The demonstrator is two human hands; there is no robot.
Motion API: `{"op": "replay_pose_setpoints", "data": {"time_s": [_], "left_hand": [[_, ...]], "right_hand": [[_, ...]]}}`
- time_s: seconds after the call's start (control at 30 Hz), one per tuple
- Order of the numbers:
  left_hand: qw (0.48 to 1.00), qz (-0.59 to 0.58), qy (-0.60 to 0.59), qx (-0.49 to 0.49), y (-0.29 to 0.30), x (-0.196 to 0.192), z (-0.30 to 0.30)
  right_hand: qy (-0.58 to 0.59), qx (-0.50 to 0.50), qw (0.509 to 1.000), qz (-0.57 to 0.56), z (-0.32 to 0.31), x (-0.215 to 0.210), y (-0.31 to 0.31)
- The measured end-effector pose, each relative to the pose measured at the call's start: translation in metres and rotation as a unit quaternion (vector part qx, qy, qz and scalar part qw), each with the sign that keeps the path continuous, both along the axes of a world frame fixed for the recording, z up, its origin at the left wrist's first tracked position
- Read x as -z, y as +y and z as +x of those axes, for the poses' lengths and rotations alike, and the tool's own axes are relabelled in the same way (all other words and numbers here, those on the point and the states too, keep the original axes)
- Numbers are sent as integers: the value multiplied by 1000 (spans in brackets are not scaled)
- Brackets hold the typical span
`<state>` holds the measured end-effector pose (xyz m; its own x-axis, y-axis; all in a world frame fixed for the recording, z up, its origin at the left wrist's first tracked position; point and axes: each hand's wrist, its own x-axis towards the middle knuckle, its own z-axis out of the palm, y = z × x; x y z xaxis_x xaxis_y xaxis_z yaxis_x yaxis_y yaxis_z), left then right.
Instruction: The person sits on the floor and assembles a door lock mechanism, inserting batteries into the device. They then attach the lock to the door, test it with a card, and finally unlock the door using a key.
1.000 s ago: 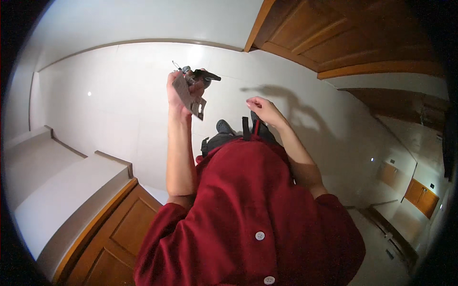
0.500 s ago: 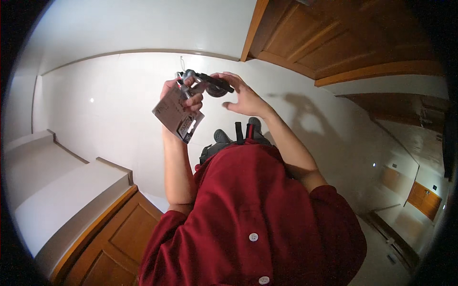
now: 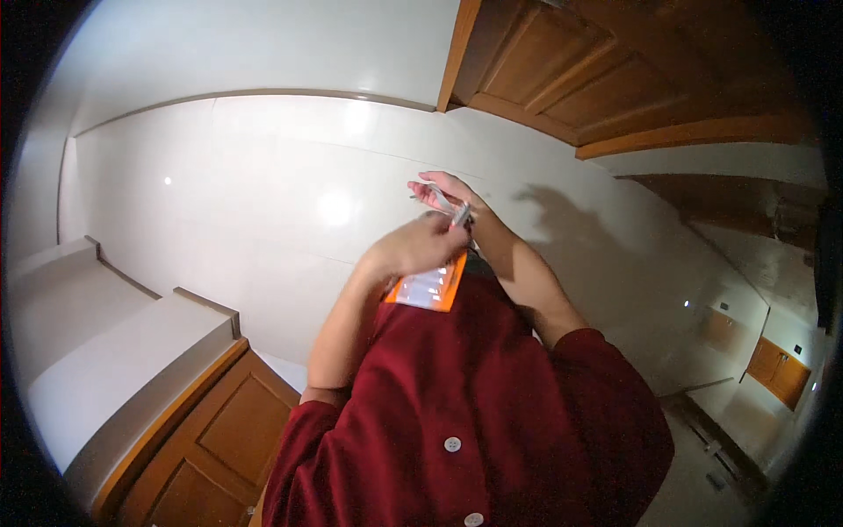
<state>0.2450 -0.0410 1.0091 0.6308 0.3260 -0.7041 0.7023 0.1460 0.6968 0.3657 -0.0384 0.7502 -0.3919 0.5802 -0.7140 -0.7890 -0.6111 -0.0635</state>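
Note:
My left hand (image 3: 414,246) is closed on an orange-edged card package (image 3: 426,290) with a pale, shiny middle, which hangs below it against my shirt. Above it is my right hand (image 3: 452,186), its fingers curled around a slim grey metal-looking piece (image 3: 443,200) that reaches across to my left fingertips. The two hands nearly meet, and blur keeps the exact kind of the grey piece from showing. The black part with a round wheel-like disc seen earlier is out of sight now.
Below my hands spreads a pale tiled floor (image 3: 255,193). A panelled wooden door (image 3: 562,70) stands at the upper right. At the lower left is a wooden cabinet (image 3: 219,439) under a white ledge (image 3: 140,351). A farther wooden door (image 3: 777,373) shows at right.
Both hands have come nearer my body, the left moving right and down. The package has turned from its brownish side to its orange-edged side. The black wheel-like part has gone from sight.

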Motion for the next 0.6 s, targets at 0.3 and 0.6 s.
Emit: {"op": "replay_pose_setpoints", "data": {"time_s": [0.3,0.6], "left_hand": [[997,-68,16,14,-8,-25,-16],[997,-26,20,-66,-1,7,-54]], "right_hand": [[-63,102,987,111,116,18,14],[-178,153,931,280,121,-148,9]]}}
